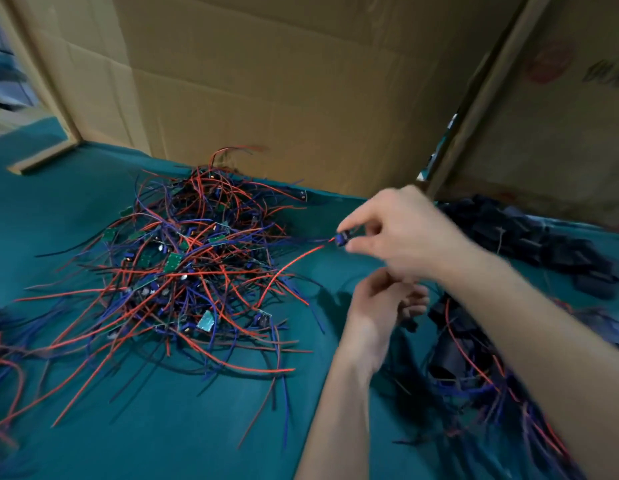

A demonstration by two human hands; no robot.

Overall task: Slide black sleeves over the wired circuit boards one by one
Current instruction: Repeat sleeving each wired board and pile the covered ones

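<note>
A tangled heap of small green circuit boards with red and blue wires lies on the teal cloth. My right hand pinches one small wired board at the heap's right edge; its red and blue wires trail left and down. My left hand hovers just below it with curled fingers; motion blur hides whether it holds anything. A pile of black sleeves lies at the right, behind my right forearm.
Cardboard walls stand close behind the heap and at the right. A second tangle of wired pieces with black sleeves lies at the lower right. More loose wires reach in from the left edge.
</note>
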